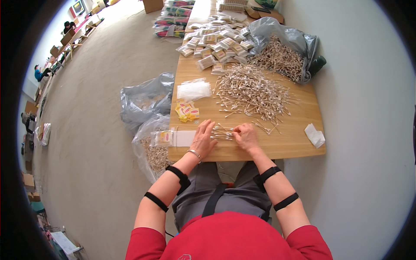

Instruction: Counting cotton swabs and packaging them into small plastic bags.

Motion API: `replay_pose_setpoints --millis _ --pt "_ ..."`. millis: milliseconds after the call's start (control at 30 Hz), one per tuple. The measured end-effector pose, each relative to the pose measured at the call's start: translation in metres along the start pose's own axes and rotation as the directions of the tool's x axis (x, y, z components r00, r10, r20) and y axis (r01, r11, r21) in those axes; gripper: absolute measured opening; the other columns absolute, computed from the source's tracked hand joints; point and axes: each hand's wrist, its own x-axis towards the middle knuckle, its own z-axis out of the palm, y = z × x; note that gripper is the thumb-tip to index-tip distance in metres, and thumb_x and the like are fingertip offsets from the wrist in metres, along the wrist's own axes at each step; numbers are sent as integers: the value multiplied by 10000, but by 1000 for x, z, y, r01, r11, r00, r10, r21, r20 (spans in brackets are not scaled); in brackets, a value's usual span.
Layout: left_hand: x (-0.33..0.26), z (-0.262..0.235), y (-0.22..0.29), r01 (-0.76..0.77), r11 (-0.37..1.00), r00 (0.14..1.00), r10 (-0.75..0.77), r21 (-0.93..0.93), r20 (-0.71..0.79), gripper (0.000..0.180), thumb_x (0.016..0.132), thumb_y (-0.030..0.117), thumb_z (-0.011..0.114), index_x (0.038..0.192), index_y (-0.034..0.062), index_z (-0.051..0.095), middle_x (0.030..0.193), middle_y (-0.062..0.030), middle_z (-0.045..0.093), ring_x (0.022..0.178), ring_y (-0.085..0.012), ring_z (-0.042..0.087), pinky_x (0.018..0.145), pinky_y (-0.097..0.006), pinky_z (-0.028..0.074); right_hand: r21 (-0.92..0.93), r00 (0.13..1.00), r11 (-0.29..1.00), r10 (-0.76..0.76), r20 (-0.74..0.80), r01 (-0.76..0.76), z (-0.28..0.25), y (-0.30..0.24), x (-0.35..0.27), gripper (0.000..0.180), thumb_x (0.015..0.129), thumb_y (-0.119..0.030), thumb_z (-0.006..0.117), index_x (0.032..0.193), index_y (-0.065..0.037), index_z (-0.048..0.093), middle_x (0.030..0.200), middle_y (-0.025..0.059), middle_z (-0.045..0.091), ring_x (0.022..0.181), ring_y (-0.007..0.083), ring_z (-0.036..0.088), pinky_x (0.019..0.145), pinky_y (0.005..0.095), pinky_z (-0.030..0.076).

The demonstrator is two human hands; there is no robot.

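A pale wall (pixel 364 130) rises beside the wooden table (pixel 290 141).

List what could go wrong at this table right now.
1. The filled swab packet juts past the table's left edge, so a nudge from the left hand might tip it toward the plastic bag below.
2. The loose swabs between the hands could roll or scatter.
3. Stray sticks from the big swab heap lie near the right hand and could get mixed in.
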Motion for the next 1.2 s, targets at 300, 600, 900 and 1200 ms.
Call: replay_pose_setpoints --millis 300,600,900,1200 --pt "8 14 9 72 962 985 -111 -265 -135 848 647 66 765 1368 48 318 1388 -172 362 1287 -332 359 1066 -375 333 -91 987 984 -156 -42 152 22 -21 3 72 758 -177 664 797 -121 685 875 56 594 922 253 521 819 366 425" --pt "7 19 7 16 947 975 -86 -320 -206 699 713 -8 666 1344 21 367 1358 -185 416 1275 -313 397 1068 -358 331 -298 967 929 -247 -57 220 25 -21 -11 492 818 -264 613 1274 -131 486 1321 107 424 1236 304 375 1003 433 341" --pt "8 44 -17 87 528 827 -511 -845 -234 435 879 -85 387 1313 -59 401 1319 -165 467 1225 -221 464 1051 -311 356 -374 910 846 -269 316 381 27 -30 -39 739 885 -551 427 1464 -153 198 1516 185 99 1397 385 77 1126 490 95" --pt "3 28 4 33 972 923 -119 -233 -366 512 773 76 629 1260 19 480 1287 -175 498 1267 -341 403 1064 -395 323 -404 936 845 -318 149 352 34 -18 -14 624 888 -398 505 1434 -188 287 1477 179 217 1384 367 140 1116 490 146"
